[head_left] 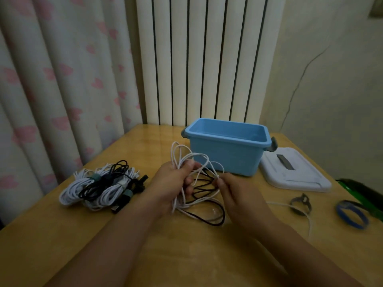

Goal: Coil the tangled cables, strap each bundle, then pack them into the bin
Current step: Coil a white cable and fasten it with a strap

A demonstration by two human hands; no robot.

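My left hand [174,183] grips several loops of a white cable [182,156] above the middle of the wooden table [186,255]. My right hand [238,195] pinches a strand of that white cable just to the right. A black cable [209,204] hangs tangled through the white loops and trails onto the table. An open blue bin [223,160] stands right behind the hands, and nothing shows inside it. To the left lies a pile of strapped white and black cable bundles [99,187].
The bin's white lid [294,172] lies flat to the right of the bin. A grey strap [300,204] and a blue strap [352,214] lie near the table's right edge, with a loose white cable end [277,204] beside them. Curtain and radiator stand behind the table.
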